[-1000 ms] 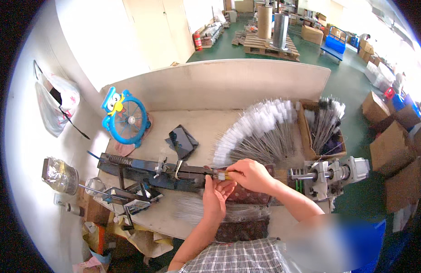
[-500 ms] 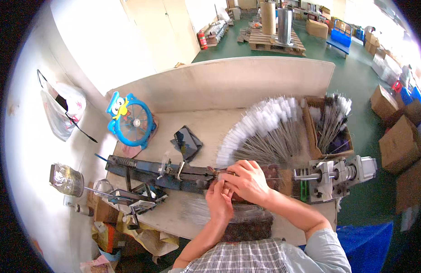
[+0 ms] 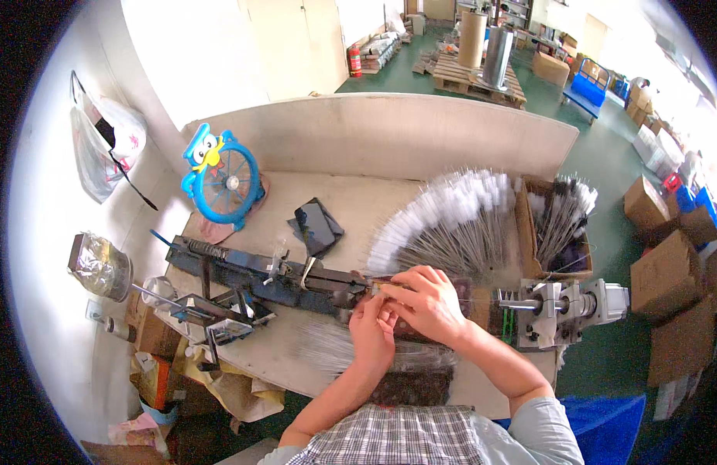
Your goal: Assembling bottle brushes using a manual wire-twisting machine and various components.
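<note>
Two hands work together at the centre of the head view, over a long dark metal jig that lies across the wooden surface. The right hand is curled loosely over the jig's right end, fingers bent; what lies under the palm cannot be seen. The left hand sits just below it, fingertips pinched together at the same spot, apparently on a thin wire, though the piece itself is too small to make out.

A fan of wire brushes with white tips lies just behind the hands. More brushes stand in a cardboard box to the right. A small motor unit is mounted in line with the jig, near the right wrist. A dark phone and a blue wheel-shaped fan lie further left.

Risks, as judged:
- Fingers are close to the clamp and the motor axis; rotation could catch skin.
- A slack pinch could let the wire slip out of line.
- A forearm sweep could scatter the fanned brushes.
</note>
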Demonstrator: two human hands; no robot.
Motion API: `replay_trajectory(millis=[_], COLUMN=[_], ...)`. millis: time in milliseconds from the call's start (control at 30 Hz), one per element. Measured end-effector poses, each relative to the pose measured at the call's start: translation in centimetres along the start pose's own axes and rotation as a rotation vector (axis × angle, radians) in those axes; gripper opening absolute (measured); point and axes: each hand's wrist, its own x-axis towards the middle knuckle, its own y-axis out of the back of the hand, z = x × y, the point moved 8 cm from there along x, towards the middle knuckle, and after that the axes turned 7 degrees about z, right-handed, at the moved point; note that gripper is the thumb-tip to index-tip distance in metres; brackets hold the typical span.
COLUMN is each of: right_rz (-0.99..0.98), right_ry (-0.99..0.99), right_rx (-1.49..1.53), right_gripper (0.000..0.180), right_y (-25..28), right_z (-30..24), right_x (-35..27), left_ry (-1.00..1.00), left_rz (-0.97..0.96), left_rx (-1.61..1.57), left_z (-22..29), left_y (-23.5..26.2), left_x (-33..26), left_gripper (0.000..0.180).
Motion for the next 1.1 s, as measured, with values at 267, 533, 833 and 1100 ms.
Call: replay_trajectory(millis=[267, 533, 833, 1100], right_rz=[-0.039, -0.031, 0.014, 0.075], right_ry=[-0.02, 0.001, 0.008, -0.004], right_rx=[-0.021, -0.032, -0.056, -0.06], right_gripper=[0.028, 0.026, 0.026, 0.023], right_y=[-0.5, 0.0, 0.9, 0.4], right_z=[0.1, -0.3, 0.1, 1.0], right_x=[0.1, 0.3, -0.3, -0.9], left_ry=[0.023, 0.046, -0.032, -0.007], left_rz=[0.052, 0.049, 0.026, 0.036], left_rx=[-0.064, -0.096, -0.016, 0.005], left_z=[-0.4, -0.5, -0.2, -0.4], left_y=[0.4, 0.6, 0.3, 0.0], left_x=[0.0, 0.4, 0.4, 0.4], left_gripper=[0.007, 0.006, 0.005, 0.007])
